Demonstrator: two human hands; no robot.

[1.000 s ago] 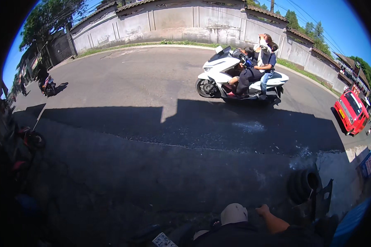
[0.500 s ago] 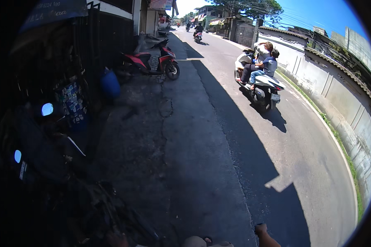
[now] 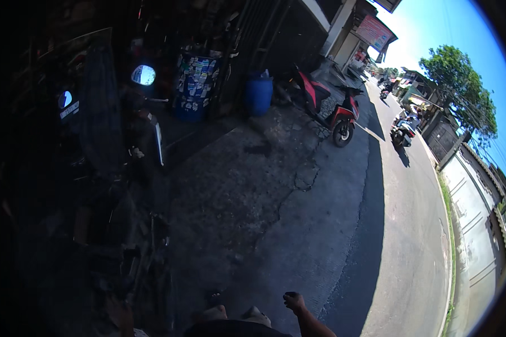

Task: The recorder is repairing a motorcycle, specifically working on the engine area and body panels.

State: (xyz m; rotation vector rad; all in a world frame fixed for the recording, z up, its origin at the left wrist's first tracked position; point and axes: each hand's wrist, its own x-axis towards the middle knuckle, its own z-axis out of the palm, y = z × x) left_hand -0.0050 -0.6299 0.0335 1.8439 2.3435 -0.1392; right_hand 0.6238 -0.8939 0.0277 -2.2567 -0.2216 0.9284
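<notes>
The concrete pavement [image 3: 303, 224] spreads through the middle of the frame and gives you the widest room for moving. Its left edge, in the left part of the frame, goes into deep shade, where you have the parked dark motorbike, known by its bright mirror [image 3: 144, 75] in the upper left and a pale strip [image 3: 159, 147] below it. On the upper side, your room is limited by a sticker-covered drum [image 3: 195, 87], a blue plastic barrel [image 3: 259, 94] and a red-and-black scooter [image 3: 326, 104] standing upright. On the right, the sunlit road [image 3: 413, 224] begins beyond a band of shadow; a grass strip [image 3: 447, 236] and a pale wall [image 3: 480, 224] border it at the right of the frame. A ridden motorcycle [image 3: 403, 132] is on this road, in the upper right.

Your right hand [image 3: 293, 302] is at the bottom, right of centre, over the pavement and beside your knees [image 3: 257, 316]. Its fingers look curled inward, but I cannot tell how tightly, or whether they hold something small. Your left hand [image 3: 118, 312] is at the lower left, near dark mechanical parts [image 3: 132, 267]; the shade hides its fingers, so I cannot tell whether it grasps or touches them.
</notes>
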